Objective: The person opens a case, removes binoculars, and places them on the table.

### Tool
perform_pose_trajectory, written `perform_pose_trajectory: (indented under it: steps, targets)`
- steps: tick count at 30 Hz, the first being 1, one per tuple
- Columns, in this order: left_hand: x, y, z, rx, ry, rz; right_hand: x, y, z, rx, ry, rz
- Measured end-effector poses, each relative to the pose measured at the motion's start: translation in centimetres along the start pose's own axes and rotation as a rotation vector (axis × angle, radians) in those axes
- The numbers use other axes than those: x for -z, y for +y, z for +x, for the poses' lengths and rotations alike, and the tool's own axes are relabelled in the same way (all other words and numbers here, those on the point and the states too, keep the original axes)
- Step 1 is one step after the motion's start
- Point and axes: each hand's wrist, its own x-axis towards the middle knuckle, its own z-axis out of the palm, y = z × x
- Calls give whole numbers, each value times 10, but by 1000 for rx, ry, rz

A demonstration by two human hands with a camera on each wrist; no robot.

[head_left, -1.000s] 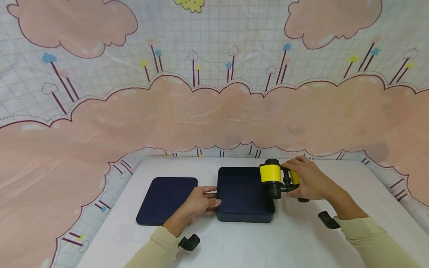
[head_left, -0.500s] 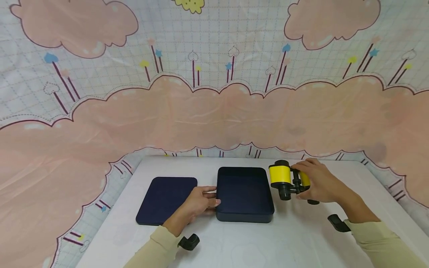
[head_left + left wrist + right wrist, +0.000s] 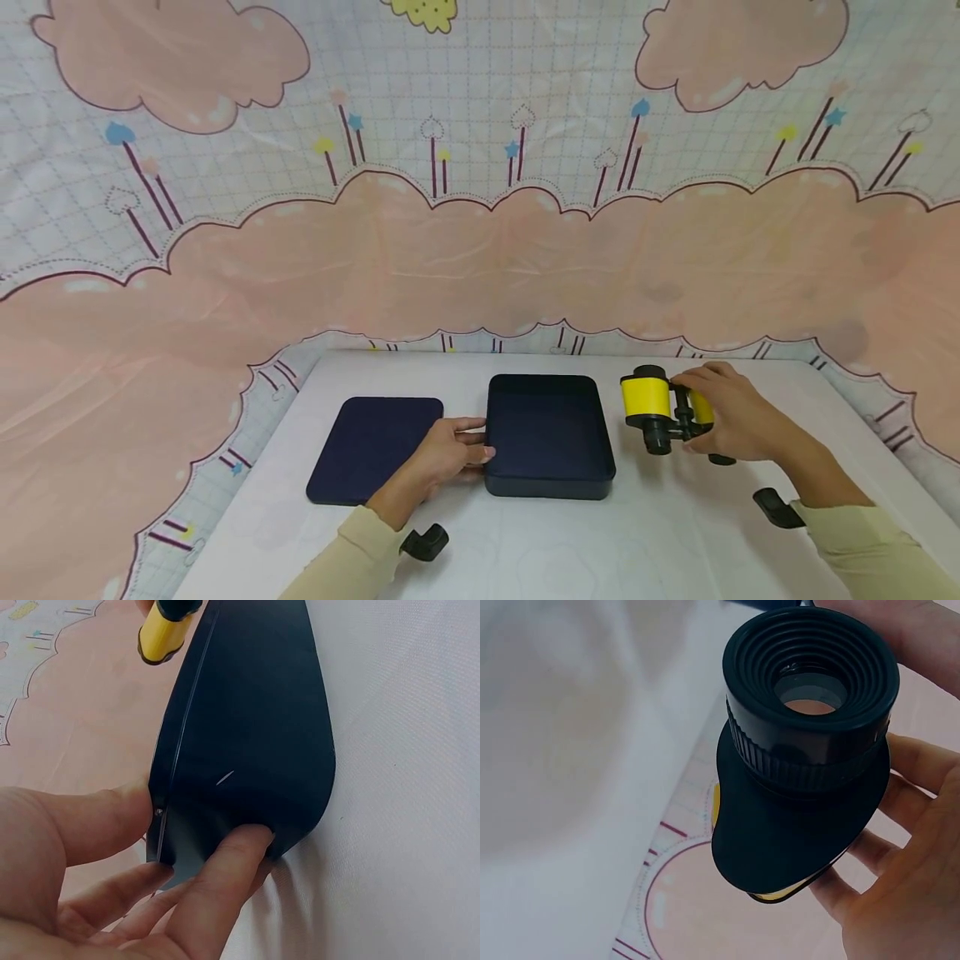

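Right of the dark blue box [image 3: 551, 433], my right hand [image 3: 738, 414] grips yellow-and-black binoculars [image 3: 647, 397], held just over the white table. Its fingers curl round one barrel; in the right wrist view the black eyepiece [image 3: 810, 705] faces the camera. The box has no cover on it, and its inside shows no contents. At its left wall is my left hand [image 3: 448, 447]. In the left wrist view that hand's thumb [image 3: 105, 817] reaches the top rim and its fingers [image 3: 232, 877] lie against the outer wall, holding the box.
A flat dark blue lid [image 3: 375, 446] lies on the table [image 3: 555, 550], left of the box and partly behind my left forearm. Behind the table hangs a printed cloth [image 3: 480, 258] with pink clouds. Each wrist wears a small black camera mount [image 3: 425, 542].
My right hand has carried the binoculars rightward and slightly toward me, from over the box's right edge to beside it. My left hand, the box and the lid have stayed in place.
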Motion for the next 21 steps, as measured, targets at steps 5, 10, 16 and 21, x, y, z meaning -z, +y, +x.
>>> perform_pose_trajectory:
  steps: [5,10,16,21]
  targets:
    - [0,1,0,0,-2,-2,-1,5,-5,-6,2,4]
    - [0,1,2,-9,-2,-5,-2,10,-9,-23,4,16]
    - [-1,1,3,-2,-2,-6,-4,16,-12,-28,3,30]
    - [-1,0,1,0,0,-4,-6,18,-13,-32,-7,43]
